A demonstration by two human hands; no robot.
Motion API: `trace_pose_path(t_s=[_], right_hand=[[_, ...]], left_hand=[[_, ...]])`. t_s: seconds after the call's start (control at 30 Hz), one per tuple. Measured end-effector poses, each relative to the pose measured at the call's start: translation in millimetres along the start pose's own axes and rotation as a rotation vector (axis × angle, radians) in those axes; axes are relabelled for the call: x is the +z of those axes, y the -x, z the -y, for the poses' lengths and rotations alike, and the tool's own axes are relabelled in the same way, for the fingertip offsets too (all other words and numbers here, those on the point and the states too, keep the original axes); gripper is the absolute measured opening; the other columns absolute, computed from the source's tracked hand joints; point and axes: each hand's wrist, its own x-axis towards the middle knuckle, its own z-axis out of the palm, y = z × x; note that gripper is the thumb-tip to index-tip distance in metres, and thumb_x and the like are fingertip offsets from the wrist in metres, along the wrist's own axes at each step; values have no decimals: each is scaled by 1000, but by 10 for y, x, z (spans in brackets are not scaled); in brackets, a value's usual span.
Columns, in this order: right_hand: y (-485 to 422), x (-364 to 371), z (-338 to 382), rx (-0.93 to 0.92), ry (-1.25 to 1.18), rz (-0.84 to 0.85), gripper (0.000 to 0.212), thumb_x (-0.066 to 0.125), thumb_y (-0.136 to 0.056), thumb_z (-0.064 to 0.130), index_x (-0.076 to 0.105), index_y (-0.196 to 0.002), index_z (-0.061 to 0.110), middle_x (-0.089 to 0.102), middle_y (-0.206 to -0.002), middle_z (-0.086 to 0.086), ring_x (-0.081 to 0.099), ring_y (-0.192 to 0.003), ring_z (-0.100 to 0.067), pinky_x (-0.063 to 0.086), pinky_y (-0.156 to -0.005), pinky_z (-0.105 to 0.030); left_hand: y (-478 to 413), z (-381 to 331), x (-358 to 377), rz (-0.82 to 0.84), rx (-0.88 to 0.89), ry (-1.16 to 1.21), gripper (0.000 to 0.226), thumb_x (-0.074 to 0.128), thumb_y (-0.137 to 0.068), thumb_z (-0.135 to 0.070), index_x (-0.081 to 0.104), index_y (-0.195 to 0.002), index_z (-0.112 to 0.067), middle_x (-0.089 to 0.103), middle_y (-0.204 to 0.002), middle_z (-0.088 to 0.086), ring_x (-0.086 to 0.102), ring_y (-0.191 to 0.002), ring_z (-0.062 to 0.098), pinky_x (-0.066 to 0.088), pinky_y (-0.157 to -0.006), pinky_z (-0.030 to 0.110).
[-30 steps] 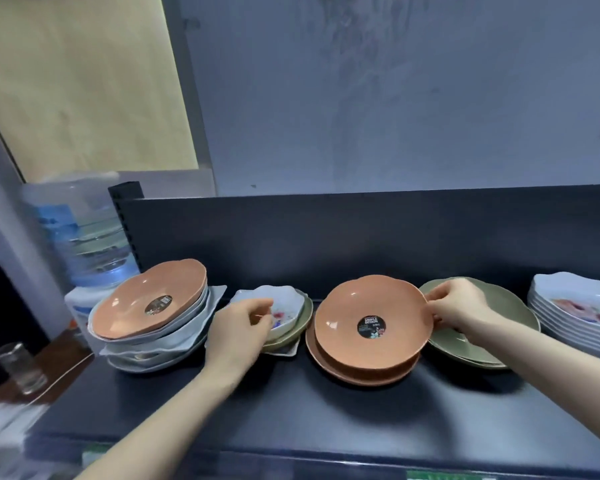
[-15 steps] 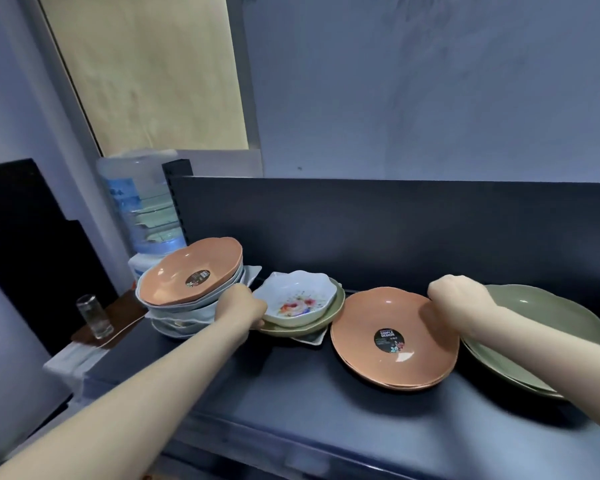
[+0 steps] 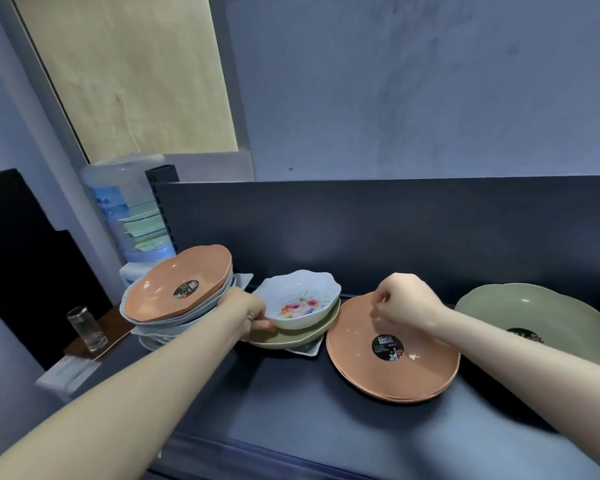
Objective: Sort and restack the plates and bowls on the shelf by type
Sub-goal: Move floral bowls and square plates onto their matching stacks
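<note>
My left hand (image 3: 248, 315) grips the left rim of a small white floral bowl (image 3: 300, 301), which rests on a green plate (image 3: 302, 336) over a white square plate (image 3: 309, 349). My right hand (image 3: 404, 303) hovers curled over the far edge of the orange plate stack (image 3: 392, 365), holding nothing that I can see. On the left, an orange plate (image 3: 177, 285) tops a tilted pile of white dishes (image 3: 156, 332). At the right lies a large green plate (image 3: 541, 318).
All dishes sit on a dark shelf (image 3: 309, 410) with a dark back panel (image 3: 395, 220). Left of the shelf stand a water dispenser bottle (image 3: 129, 209) and a glass (image 3: 85, 327) on a small wooden surface.
The view swung left and closer. My left hand went from over the floral bowl to gripping its left rim. My right hand let go of the orange plate's edge and curled above it.
</note>
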Motion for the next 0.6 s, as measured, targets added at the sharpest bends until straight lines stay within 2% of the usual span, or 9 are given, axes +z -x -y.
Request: trace_pose_path(t_s=[0.03, 0.13, 0.17, 0.23, 0.3, 0.37, 0.43, 0.53, 0.6], right_hand=[[-17, 17, 31, 14, -38, 12, 14, 54, -65, 13, 66, -57, 15, 72, -72, -1, 68, -71, -25, 59, -63, -35], [-40, 91, 203, 92, -167, 43, 19, 54, -69, 10, 71, -60, 8, 74, -69, -6, 69, -69, -24, 58, -62, -35], [-47, 129, 274, 138, -252, 49, 20, 55, -70, 10, 69, -58, 4, 73, -66, -9, 67, -63, -25, 57, -60, -35], [-52, 215, 420, 259, -496, 92, 21, 56, -75, 7, 63, -57, -2, 67, -58, -19, 59, -50, -29, 55, -52, -35], [-76, 296, 540, 362, -672, 137, 18, 58, -77, 1, 59, -60, -4, 61, -58, -24, 57, -48, -30, 53, -52, -36], [-90, 350, 622, 424, -717, 118, 16, 57, -74, -7, 53, -61, 1, 57, -57, -22, 54, -45, -28, 50, -50, -35], [-72, 338, 685, 457, -743, 73, 20, 53, -70, -10, 47, -63, 7, 49, -55, -16, 48, -41, -25, 45, -46, -33], [-9, 243, 672, 452, -697, 4, 13, 53, -67, -3, 61, -67, 7, 57, -53, -17, 56, -47, -26, 55, -55, -34], [69, 135, 560, 450, -721, -53, 15, 55, -63, -1, 69, -69, 2, 57, -53, -15, 57, -50, -25, 55, -58, -36]], left_hand=[[5, -37, -35, 23, 1, 39, 40, 43, -83, 20, 43, -121, 9, 43, -114, 23, 66, -86, 49, 50, -31, 30], [5, -158, -186, 90, 21, 170, 41, 43, -82, 19, 45, -122, 13, 55, -113, 31, 67, -55, 39, 52, -34, 28], [15, -198, -244, 111, 28, 216, 38, 42, -82, 19, 47, -119, 14, 57, -111, 33, 66, -52, 37, 51, -34, 27], [58, -269, -359, 161, 34, 315, 25, 40, -83, 18, 52, -106, 13, 59, -107, 30, 63, -62, 37, 51, -34, 25], [106, -298, -463, 208, 30, 395, 21, 39, -85, 15, 50, -102, 10, 60, -98, 26, 62, -67, 36, 52, -35, 24], [129, -280, -537, 233, 27, 456, 23, 40, -86, 13, 48, -107, 10, 59, -92, 25, 62, -70, 38, 54, -38, 25], [138, -248, -578, 256, 27, 526, 25, 40, -85, 14, 48, -109, 10, 58, -100, 25, 63, -79, 39, 56, -43, 29], [157, -258, -586, 300, 21, 595, 25, 40, -84, 16, 48, -105, 6, 57, -97, 22, 62, -76, 34, 56, -47, 33], [194, -316, -552, 342, 30, 594, 19, 40, -85, 15, 50, -95, 3, 56, -91, 19, 62, -76, 30, 57, -50, 34]])
